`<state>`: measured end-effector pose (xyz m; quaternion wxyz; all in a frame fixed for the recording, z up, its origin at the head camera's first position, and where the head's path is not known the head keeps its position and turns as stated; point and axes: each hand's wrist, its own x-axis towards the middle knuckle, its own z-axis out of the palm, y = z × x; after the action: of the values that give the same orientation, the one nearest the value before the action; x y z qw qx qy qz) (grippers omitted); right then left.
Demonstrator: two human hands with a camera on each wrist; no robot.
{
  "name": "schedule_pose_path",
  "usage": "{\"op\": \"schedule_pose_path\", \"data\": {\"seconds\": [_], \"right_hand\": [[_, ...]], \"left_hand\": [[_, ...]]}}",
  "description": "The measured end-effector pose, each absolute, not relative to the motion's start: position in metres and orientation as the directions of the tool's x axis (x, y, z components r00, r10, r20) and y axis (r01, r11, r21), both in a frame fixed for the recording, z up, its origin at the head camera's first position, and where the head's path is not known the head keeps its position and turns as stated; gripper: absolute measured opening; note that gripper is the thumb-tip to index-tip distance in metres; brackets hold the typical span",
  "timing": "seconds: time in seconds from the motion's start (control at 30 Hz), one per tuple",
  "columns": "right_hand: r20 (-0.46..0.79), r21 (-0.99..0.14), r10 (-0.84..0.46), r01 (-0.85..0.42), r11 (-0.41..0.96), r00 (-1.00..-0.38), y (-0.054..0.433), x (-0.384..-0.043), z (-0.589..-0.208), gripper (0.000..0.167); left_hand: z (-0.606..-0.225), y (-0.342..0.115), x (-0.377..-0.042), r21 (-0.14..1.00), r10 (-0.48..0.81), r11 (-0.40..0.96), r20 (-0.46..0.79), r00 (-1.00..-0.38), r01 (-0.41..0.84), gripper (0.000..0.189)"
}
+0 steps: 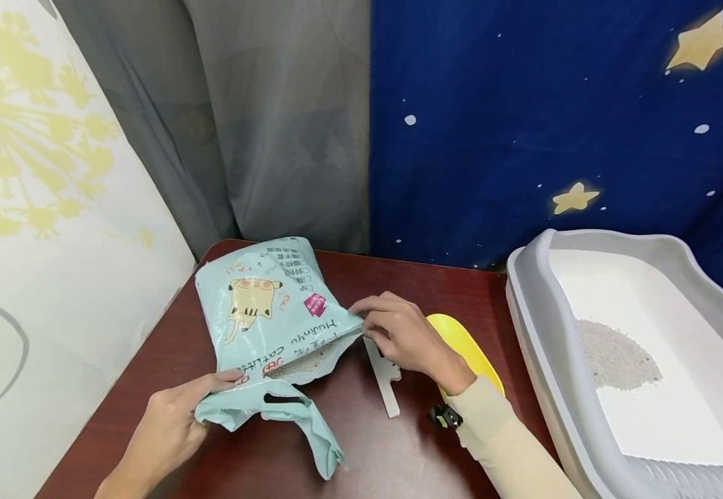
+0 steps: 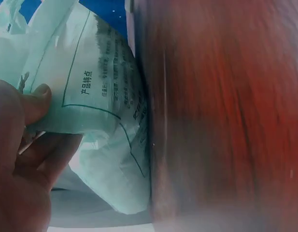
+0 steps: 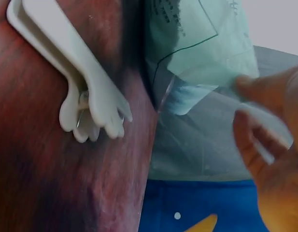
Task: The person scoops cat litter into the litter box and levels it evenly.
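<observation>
A light-blue cat litter bag (image 1: 261,298) lies on the table with its torn mouth toward me and grey litter (image 1: 308,364) showing inside. My left hand (image 1: 170,419) grips the left side of the mouth, thumb on top, and a torn strip (image 1: 311,423) of the bag hangs beside it. In the left wrist view, the thumb and fingers hold the folded bag edge (image 2: 57,121). My right hand (image 1: 401,333) holds the right corner of the mouth by its fingertips. Partly under that hand lies a white paw-shaped clip (image 3: 76,72), apart from the fingers.
A grey-and-white litter box (image 1: 526,333) stands at the right, a patch of litter (image 1: 617,357) on its floor. Partly hidden by the right wrist is a yellow scoop-like object (image 1: 461,339). Curtains (image 1: 286,125) rise behind the dark red table (image 1: 398,450).
</observation>
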<state>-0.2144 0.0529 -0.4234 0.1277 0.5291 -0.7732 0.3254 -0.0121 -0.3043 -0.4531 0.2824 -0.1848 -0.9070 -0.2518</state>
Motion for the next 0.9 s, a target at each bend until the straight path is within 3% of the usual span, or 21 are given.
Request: {"op": "schedule_pose_path", "data": {"seconds": [0.13,0.3,0.9], "right_hand": [[0.511,-0.42,-0.788,-0.9,0.118,-0.342,0.053,-0.219,-0.424,0.021],[0.436,-0.455,-0.835,-0.883,0.118,-0.336,0.055,-0.222,-0.426,0.027],[0.3,-0.642,-0.788,-0.725,0.25,-0.538,0.049,-0.224,-0.429,0.022]], "left_hand": [[-0.453,-0.308,-0.013,0.356,0.243,0.79,0.566,-0.788,0.499,0.039],[-0.455,-0.31,-0.014,0.361,0.268,0.779,0.549,-0.792,0.513,0.055],[-0.462,-0.318,-0.018,0.505,0.175,0.725,0.522,-0.834,0.468,0.071]]}}
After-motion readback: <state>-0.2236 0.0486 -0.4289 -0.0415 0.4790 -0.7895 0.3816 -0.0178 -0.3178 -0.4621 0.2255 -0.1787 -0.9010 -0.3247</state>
